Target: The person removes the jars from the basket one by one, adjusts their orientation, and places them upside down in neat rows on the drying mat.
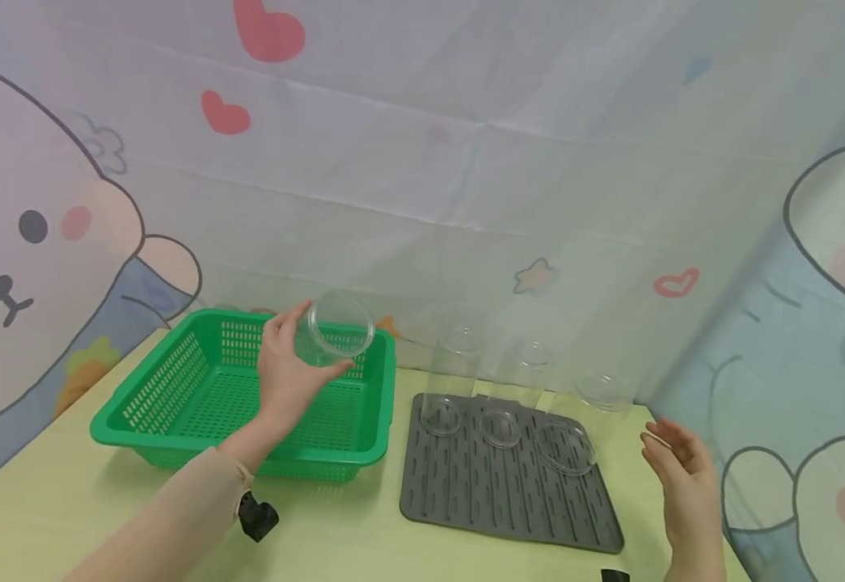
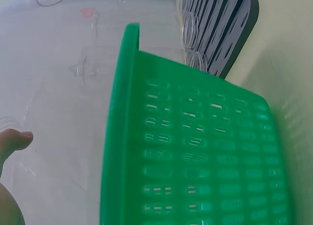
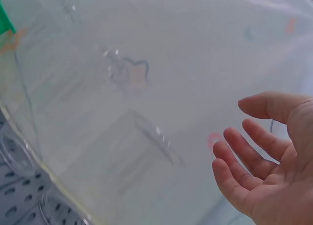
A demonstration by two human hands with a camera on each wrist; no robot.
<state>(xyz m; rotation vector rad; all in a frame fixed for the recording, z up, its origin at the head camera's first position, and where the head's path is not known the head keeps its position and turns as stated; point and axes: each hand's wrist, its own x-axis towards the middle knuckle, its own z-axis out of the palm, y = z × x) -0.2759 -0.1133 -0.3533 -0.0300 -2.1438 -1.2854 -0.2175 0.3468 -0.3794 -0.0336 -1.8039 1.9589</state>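
My left hand (image 1: 287, 356) grips a clear round container (image 1: 340, 323) between thumb and fingers, over the green basket (image 1: 243, 447). The container is tilted, with a round rim facing me. In the left wrist view only the thumb (image 2: 15, 140) and a faint edge of the container show. On the right, my right hand (image 1: 687, 477) is held up with loosely bent fingers and nothing in it. Nearest to it is a wide clear container (image 1: 597, 412) standing on the grey drying mat (image 1: 495, 505). Two narrower clear containers, one at the left (image 1: 454, 364) and one in the middle (image 1: 520, 380), stand beside it.
The basket has slotted walls and sits on the pale yellow table (image 1: 320, 533), left of the mat. Behind everything hangs a printed cloth (image 1: 407, 162) with hearts and cartoon animals. The see-through containers are hard to make out against it.
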